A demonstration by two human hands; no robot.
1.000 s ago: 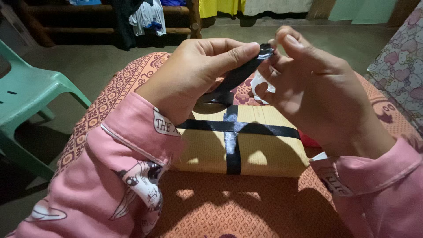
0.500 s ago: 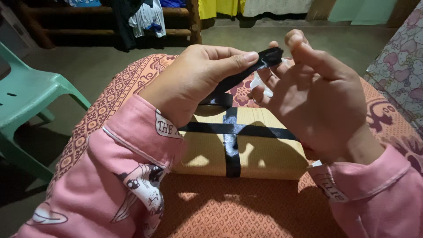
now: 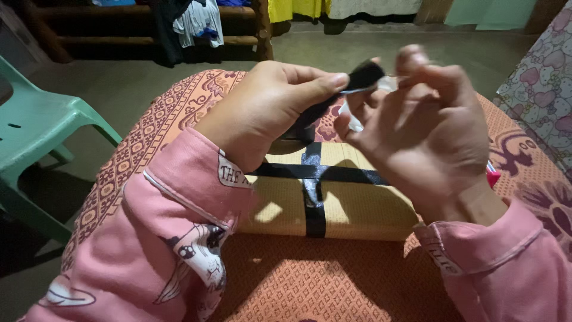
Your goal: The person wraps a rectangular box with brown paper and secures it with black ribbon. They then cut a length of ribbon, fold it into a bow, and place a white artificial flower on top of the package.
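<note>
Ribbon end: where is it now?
Head view, top centre: the ribbon end is pinched between the left hand and right hand, raised above the tan box.

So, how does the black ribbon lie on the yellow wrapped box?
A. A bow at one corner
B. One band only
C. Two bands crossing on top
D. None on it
C: on the yellow box, two bands of black ribbon cross on top, below both hands.

The right hand (image 3: 426, 128) is motion-blurred and hides most of the white scissors (image 3: 351, 119). The left hand (image 3: 262, 110) covers the parcel's (image 3: 351, 206) upper-left corner. The green chair (image 3: 36, 137) is cut off at the left edge.
</note>
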